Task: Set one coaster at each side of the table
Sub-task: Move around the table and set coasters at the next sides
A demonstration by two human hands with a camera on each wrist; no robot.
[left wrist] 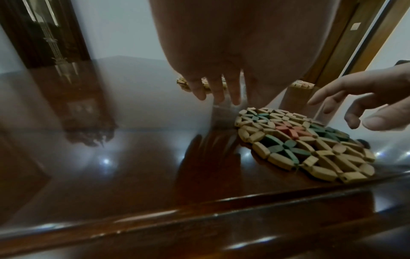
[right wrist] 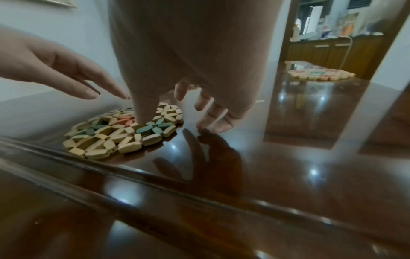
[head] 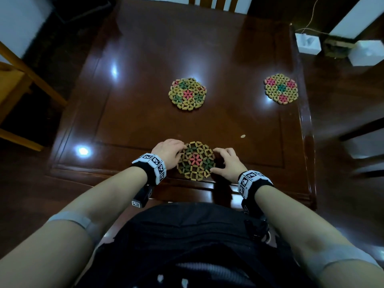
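Observation:
Three round woven coasters of tan, green and pink beads lie on the dark glossy table (head: 145, 121). One coaster (head: 196, 161) (left wrist: 310, 145) (right wrist: 111, 138) lies flat by the near edge, between my hands. My left hand (head: 169, 151) (left wrist: 221, 87) is at its left rim with fingers straight, their tips at the tabletop. My right hand (head: 225, 161) (right wrist: 199, 98) is at its right rim, thumb (right wrist: 144, 108) pressing on the beads, the other fingers loosely spread beside it. A second coaster (head: 188, 94) lies mid-table, and a third coaster (head: 281, 88) (right wrist: 319, 74) sits near the right edge.
A small pale disc (head: 242, 136) lies on the table right of centre. Wooden chairs stand at the left side (head: 18, 84) and the far side (head: 218, 3), and a dark chair (head: 363, 132) at the right. White boxes (head: 307, 43) sit on the floor at the far right.

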